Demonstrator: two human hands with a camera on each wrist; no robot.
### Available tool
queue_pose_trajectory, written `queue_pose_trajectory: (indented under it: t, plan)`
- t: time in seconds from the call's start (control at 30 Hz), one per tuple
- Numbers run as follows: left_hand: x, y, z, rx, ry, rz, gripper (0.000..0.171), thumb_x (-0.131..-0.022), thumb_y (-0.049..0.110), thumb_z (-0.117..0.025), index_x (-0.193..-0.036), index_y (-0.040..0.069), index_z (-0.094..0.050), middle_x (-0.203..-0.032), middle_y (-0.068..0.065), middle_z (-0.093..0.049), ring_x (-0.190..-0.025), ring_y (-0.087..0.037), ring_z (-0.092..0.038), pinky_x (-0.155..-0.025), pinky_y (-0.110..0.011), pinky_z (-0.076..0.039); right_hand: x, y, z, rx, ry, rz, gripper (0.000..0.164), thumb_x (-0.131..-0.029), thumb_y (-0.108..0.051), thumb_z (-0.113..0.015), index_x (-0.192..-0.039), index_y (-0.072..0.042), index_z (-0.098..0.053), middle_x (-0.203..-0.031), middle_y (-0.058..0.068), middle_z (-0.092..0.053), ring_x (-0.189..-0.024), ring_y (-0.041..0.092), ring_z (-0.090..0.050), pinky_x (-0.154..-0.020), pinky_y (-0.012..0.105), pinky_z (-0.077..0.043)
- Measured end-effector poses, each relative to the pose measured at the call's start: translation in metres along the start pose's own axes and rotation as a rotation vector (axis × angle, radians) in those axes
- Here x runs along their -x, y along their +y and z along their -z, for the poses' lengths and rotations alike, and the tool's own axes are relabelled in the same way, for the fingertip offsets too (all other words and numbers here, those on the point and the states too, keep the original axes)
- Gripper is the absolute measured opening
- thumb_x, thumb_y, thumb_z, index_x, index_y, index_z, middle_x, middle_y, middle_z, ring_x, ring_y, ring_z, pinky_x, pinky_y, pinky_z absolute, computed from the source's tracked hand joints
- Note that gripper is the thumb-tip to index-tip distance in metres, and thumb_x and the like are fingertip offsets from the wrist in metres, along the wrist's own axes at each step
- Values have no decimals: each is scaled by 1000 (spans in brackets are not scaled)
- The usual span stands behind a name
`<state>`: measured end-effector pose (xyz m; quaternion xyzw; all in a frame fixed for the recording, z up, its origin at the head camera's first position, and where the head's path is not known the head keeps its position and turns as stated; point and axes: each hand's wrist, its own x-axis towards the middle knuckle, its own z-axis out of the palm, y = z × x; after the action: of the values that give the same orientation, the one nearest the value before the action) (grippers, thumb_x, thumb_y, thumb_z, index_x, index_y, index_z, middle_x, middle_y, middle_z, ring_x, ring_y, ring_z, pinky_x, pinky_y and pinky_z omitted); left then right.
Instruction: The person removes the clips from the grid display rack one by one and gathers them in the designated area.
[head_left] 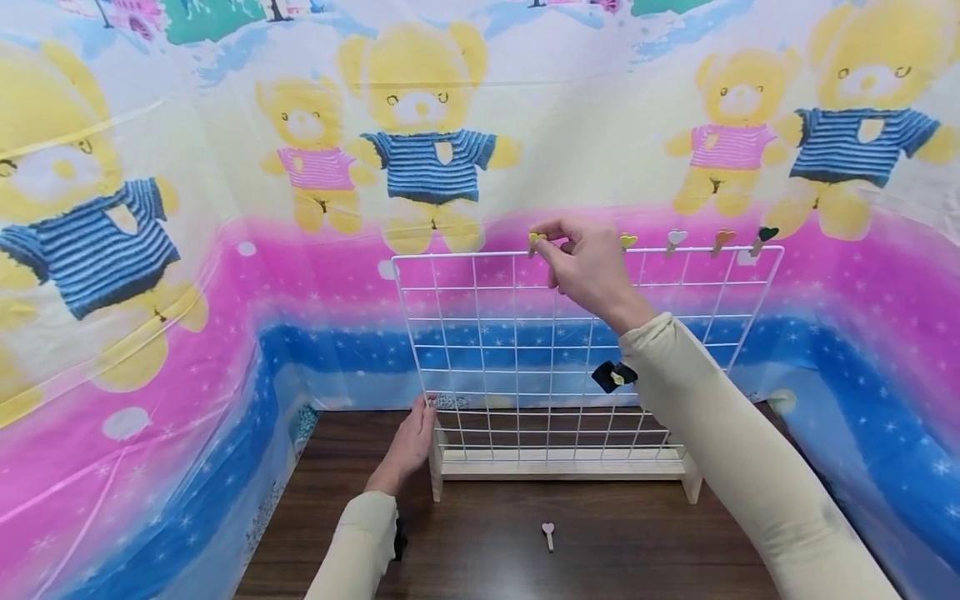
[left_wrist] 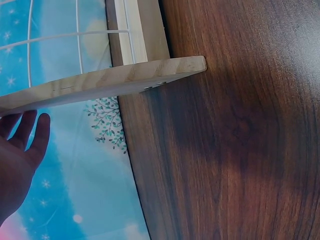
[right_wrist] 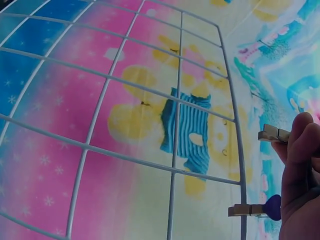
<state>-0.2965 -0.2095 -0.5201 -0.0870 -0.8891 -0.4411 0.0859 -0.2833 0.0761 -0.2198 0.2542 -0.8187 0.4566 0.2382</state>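
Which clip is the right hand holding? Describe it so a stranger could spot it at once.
Find the white wire grid standing in its wooden base on the dark table. Along its top bar runs a row of small heart clips. The one meant is the yellow heart clip at the left end, pinched by the right hand.

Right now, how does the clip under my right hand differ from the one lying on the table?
The yellow heart clip sits at the top wire of the white grid rack, pinched by the right hand; the pink heart clip lies flat on the wooden table, untouched. One heart is yellow, the other pink. Both are small heart-topped pegs. The left hand rests by the rack's left edge.
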Motion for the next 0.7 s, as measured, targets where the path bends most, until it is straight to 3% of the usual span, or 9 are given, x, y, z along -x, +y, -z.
queue_pose_trajectory:
  t: [0.13,0.27,0.47,0.7]
  plan:
    - [0,0,0,1,-3,-6,36,-105,29,-28,-136,12,-37,-119,-21,-57,-107,-32,-54,-86,-50,-41,12,2,2,-4,-20,21,18,-93,-18,-62,-107,-8,-69,-70,2,-64,-45,20,-55,-39,28,-39]
    - [0,0,0,-8,-2,-8,36,-105,29,-28,-136,12,-38,-107,-17,-57,-95,-29,-53,-80,-48,-41,28,9,1,8,-40,55,19,-93,-18,-61,-108,-7,-67,-60,2,-60,-44,17,-55,-38,27,-37]
    - [0,-1,-2,-25,32,-65,37,-105,26,-27,-134,6,-39,-94,-14,-54,-84,-28,-51,-72,-44,-40,55,26,-6,-7,-63,124,18,-92,-15,-63,-108,-7,-68,-69,-3,-63,-51,14,-57,-41,27,-42]
    - [0,-1,-1,-8,-6,1,36,-106,28,-28,-137,12,-37,-126,-22,-55,-114,-34,-52,-89,-53,-40,94,57,-18,8,-131,101,17,-92,-17,-64,-107,-10,-69,-78,-7,-65,-56,8,-55,-47,28,-44]
